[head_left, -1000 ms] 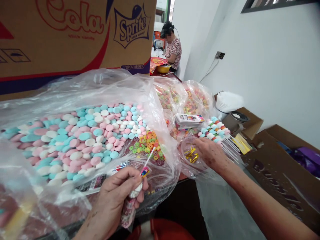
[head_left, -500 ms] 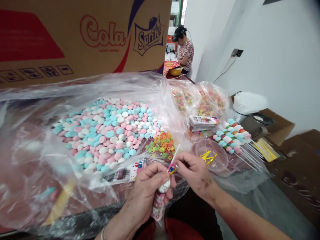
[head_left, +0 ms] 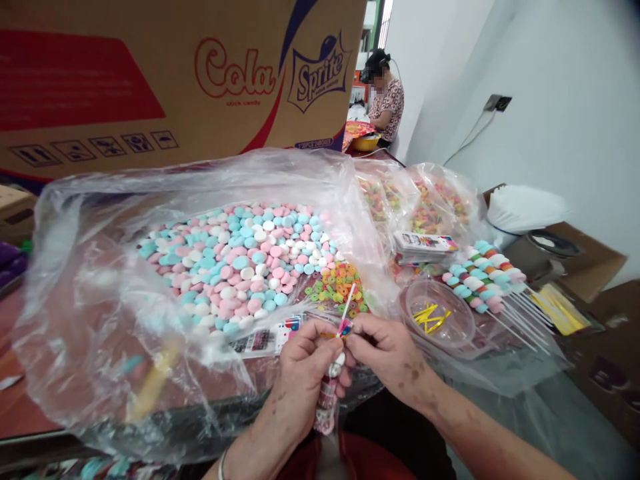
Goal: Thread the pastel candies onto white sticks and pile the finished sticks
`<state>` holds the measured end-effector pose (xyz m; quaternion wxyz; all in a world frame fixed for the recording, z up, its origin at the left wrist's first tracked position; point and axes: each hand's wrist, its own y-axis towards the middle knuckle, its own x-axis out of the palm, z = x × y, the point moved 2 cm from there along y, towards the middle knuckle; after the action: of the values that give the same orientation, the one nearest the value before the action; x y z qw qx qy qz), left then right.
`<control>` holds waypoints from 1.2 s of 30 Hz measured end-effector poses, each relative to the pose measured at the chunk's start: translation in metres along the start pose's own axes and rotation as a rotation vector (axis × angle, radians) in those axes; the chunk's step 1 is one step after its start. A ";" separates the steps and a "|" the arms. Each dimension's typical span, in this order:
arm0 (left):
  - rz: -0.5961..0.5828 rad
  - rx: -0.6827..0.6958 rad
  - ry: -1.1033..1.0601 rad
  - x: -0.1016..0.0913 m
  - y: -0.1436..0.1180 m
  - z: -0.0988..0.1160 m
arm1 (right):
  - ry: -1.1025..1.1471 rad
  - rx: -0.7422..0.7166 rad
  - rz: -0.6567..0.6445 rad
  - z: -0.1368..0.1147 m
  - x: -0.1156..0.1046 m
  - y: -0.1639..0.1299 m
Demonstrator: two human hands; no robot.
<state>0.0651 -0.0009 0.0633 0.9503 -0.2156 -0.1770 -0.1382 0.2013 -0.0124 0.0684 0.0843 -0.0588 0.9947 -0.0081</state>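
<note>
Skewer (head_left: 331,383) (bagged) — between left hand (head_left: 305,363), right hand (head_left: 387,357).

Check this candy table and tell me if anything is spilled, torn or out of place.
Nothing stands out. The pastel candies stay inside their open clear bag, the finished skewers lie side by side, and the gold ties sit in their clear cup. Both hands, left hand and right hand, grip one wrapped candy stick.

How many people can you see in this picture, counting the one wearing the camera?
2. The wearer shows only as a left hand and right hand, both on a wrapped candy stick. A second person sits at the far end of the table. Others may be hidden behind the cardboard box.
</note>
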 end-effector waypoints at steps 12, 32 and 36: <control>-0.016 -0.121 0.265 -0.011 0.013 0.003 | -1.016 -0.946 0.067 -0.003 -0.006 -0.006; -0.256 -0.092 1.080 -0.002 0.006 0.025 | -1.312 -0.899 -0.060 -0.008 0.003 -0.012; 0.138 0.788 1.318 0.009 -0.002 0.028 | -1.165 -0.765 0.322 -0.008 -0.002 0.015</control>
<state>0.0644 0.0082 0.0910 0.8725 0.2551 0.4033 -0.1053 0.2001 0.0028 0.0759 0.5754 0.0686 0.7175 0.3864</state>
